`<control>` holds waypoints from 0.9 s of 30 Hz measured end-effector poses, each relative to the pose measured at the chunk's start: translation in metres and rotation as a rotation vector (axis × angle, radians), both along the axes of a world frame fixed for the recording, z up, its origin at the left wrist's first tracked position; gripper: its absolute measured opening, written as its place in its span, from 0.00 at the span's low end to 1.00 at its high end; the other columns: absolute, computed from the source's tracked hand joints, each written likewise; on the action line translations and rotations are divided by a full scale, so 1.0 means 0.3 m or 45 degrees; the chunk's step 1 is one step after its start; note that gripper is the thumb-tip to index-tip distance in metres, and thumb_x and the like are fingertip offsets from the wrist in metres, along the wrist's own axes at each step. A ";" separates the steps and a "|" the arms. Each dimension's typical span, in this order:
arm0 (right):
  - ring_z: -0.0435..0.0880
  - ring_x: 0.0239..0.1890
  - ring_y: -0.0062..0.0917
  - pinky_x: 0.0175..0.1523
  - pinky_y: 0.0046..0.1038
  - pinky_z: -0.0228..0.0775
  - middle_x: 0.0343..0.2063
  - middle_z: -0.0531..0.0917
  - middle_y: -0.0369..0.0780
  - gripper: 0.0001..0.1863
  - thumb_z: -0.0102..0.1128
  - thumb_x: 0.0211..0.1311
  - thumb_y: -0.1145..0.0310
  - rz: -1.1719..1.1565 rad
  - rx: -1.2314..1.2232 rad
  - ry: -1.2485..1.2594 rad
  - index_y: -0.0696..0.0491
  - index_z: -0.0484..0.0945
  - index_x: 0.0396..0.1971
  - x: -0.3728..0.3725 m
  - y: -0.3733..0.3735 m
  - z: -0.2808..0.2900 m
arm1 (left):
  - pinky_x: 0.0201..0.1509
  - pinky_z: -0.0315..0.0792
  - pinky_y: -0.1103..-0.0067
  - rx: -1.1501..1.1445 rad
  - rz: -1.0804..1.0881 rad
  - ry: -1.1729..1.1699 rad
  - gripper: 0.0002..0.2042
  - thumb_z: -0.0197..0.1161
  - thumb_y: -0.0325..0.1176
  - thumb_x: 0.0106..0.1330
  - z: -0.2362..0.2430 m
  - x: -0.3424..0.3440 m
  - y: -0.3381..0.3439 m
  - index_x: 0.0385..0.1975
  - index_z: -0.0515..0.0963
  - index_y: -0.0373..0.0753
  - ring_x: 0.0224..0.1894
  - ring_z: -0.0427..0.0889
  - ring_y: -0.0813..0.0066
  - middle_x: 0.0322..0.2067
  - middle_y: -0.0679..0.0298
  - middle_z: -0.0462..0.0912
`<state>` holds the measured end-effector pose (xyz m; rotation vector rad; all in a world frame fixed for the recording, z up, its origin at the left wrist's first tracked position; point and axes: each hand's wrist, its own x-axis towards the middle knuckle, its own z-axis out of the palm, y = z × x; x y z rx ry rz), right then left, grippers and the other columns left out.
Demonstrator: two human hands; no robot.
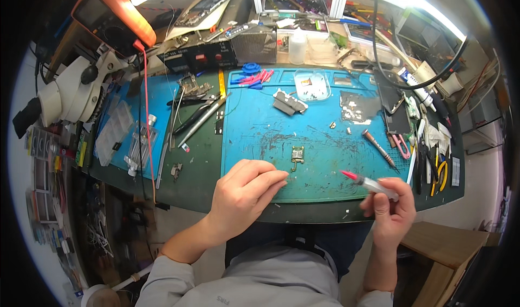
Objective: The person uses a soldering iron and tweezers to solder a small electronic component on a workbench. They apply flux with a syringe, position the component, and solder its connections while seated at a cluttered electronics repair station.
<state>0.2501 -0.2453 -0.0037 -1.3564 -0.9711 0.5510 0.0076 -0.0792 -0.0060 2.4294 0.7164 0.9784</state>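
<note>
My left hand (245, 198) is over the front of the blue silicone mat (254, 144), just below and left of a small circuit board (297, 154), with its fingers drawn together; whatever they might hold is too small or hidden to make out. My right hand (391, 212) grips a clear syringe (374, 185) with a red tip that points left toward the board. The board lies on the mat, apart from the syringe tip.
Behind are a clear dish (311, 85), a black powered device (197, 57), an orange multimeter (111, 22) and a white bottle (297, 49). A microscope (73, 90) stands left. A screwdriver (378, 147), pliers (433, 166) and other tools lie right; dark cables hang nearby.
</note>
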 end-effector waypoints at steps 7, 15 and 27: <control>0.74 0.22 0.21 0.25 0.24 0.64 0.34 0.82 0.42 0.11 0.60 0.73 0.75 0.023 0.004 -0.584 0.60 0.80 0.52 -0.057 0.116 0.004 | 0.36 0.76 0.73 -0.031 0.077 -0.026 0.10 0.79 0.21 0.56 0.005 0.014 -0.012 0.35 0.86 0.38 0.34 0.83 0.66 0.33 0.65 0.86; 0.76 0.19 0.21 0.26 0.25 0.70 0.35 0.86 0.42 0.13 0.60 0.71 0.77 -0.075 0.111 -0.941 0.63 0.81 0.52 -0.064 0.196 0.015 | 0.33 0.77 0.73 0.002 0.020 0.020 0.10 0.78 0.23 0.57 0.009 0.010 0.004 0.35 0.84 0.39 0.33 0.84 0.66 0.33 0.65 0.85; 0.64 0.22 0.12 0.28 0.20 0.56 0.23 0.72 0.32 0.16 0.47 0.77 0.78 -0.168 0.056 -0.960 0.64 0.75 0.58 -0.079 0.219 -0.006 | 0.34 0.78 0.74 -0.100 -0.018 0.003 0.10 0.79 0.23 0.55 0.013 -0.001 0.012 0.35 0.84 0.39 0.34 0.84 0.67 0.33 0.65 0.86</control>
